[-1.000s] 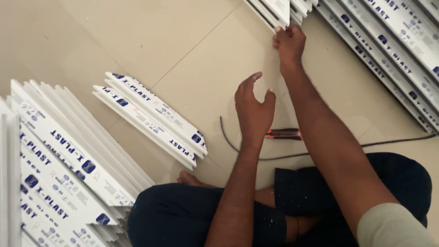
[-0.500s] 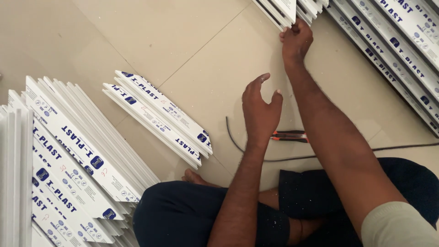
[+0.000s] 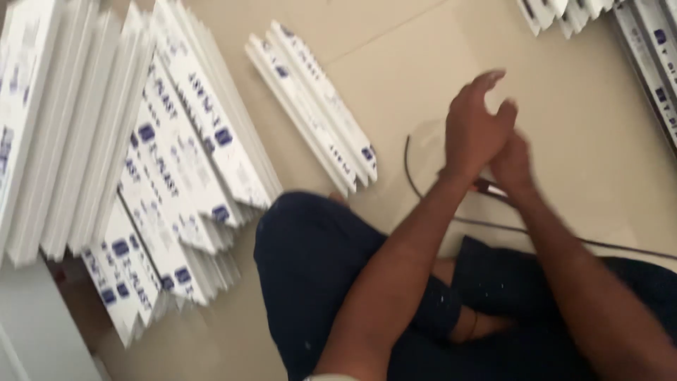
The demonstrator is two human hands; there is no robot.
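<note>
Two hands now sit together at the middle right of the floor, where half a second ago they were well apart: the right hand (image 3: 513, 168) was stretched far up to the ends of the white strips at the top, and it has since come back near, down beside the left hand (image 3: 474, 134). The view has also swung left, so the big stack of white strips (image 3: 134, 162) fills more of the left side. Judging from this, the reach to the far strips is over and the work has shifted to the spot just in front of the crossed legs.

The left hand is open, fingers spread and slightly curled, thumb apart, holding nothing that I can see. The right hand lies just behind and below it, touching or nearly touching it; motion blur hides its fingers, so I cannot tell whether they are closed on anything. A small dark tool with a red part (image 3: 493, 189) lies on the floor right under the right hand, and a thin dark cable (image 3: 564, 236) curves past it to the right. Whether the hand touches the tool is unclear. A short bundle of white strips (image 3: 317, 106) lies to the left, apart from both hands.
</note>
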